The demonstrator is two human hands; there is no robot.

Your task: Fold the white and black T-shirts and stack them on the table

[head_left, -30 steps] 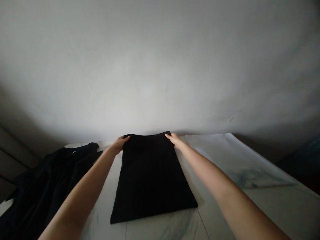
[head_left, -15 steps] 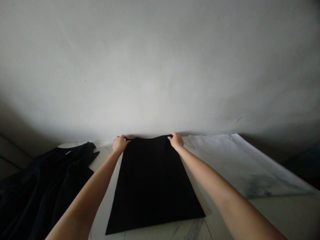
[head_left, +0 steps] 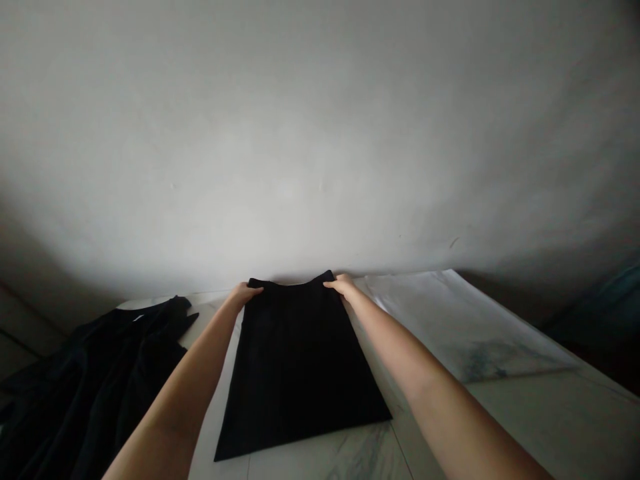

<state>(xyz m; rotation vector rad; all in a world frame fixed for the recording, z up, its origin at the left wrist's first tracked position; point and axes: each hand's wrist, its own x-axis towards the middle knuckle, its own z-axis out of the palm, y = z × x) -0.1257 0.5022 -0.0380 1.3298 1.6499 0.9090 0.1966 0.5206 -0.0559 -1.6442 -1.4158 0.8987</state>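
Note:
A black piece of clothing, which looks like a skirt (head_left: 300, 367), lies spread on the marble-patterned table (head_left: 345, 457), its narrower end toward the wall and its wider hem toward me. My left hand (head_left: 246, 292) pinches its far left corner, thumb on top. At the far right corner my right hand (head_left: 341, 285) grips the cloth the same way, fingers hidden behind it. Between the two hands the far edge sags a little, and both corners stand slightly raised.
Crumpled dark clothing (head_left: 100, 373) with a small white label lies at the left. A sheet of clear or whitish plastic (head_left: 420, 313) covers part of the table at the right. Behind the table rises a pale wall (head_left: 300, 147).
The two far corners have come up slightly and a little closer together, so the far edge now dips between them. The view has shifted slightly.

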